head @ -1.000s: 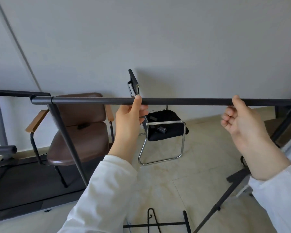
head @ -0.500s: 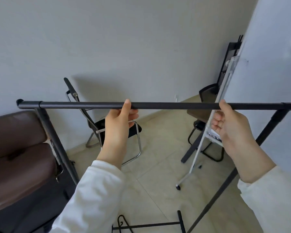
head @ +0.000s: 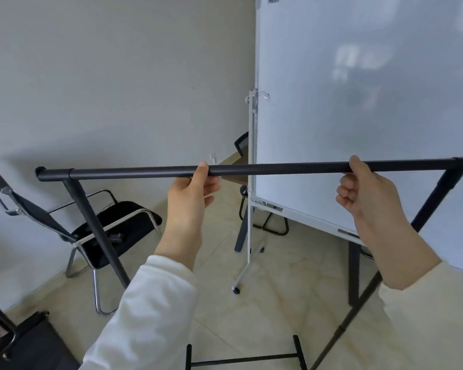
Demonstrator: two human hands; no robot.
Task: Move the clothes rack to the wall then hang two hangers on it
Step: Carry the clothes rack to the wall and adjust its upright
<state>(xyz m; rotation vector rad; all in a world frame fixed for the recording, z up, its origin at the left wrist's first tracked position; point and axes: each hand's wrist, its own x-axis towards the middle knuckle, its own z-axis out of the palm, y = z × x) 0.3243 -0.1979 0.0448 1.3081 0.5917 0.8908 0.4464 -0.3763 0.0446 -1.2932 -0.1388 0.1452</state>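
Two bare hands, left hand (head: 189, 194), right hand (head: 364, 194); long cream-white sleeves (head: 150, 311)

You gripped a matte black clothes rack (head: 265, 170) in cream-white sleeves (head: 150, 311). The chair (head: 112, 225) was black with chrome, the whiteboard (head: 358, 102) white, the floor (head: 265, 311) beige marbled tile.

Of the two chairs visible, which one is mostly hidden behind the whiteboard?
The chair at centre, only an edge showing past the whiteboard. The black mesh chair at left is in plain view.
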